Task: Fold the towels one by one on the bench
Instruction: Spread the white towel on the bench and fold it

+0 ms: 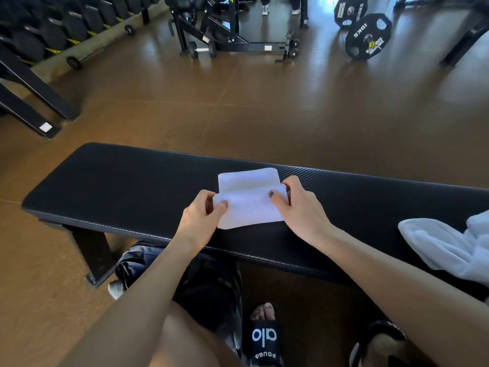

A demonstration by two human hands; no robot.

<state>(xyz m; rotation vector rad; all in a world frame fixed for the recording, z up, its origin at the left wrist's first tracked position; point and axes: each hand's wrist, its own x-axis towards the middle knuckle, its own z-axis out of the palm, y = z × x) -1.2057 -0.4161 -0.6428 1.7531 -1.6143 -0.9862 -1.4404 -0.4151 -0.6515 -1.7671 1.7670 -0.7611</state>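
A small white towel (248, 200) lies on the black padded bench (119, 186), near its middle. Its near half is lifted and doubled over the far half. My left hand (202, 215) pinches the fold's left corner between thumb and fingers. My right hand (296, 205) pinches the right corner the same way. A heap of unfolded white towels (449, 245) rests on the bench at the right edge of the view.
A dark bag (206, 284) sits on the brown floor under the bench by my knees and sandalled foot (263, 337). Beyond the bench stand a dumbbell rack (53, 30), a black machine frame (232, 35) and weight plates (367, 35).
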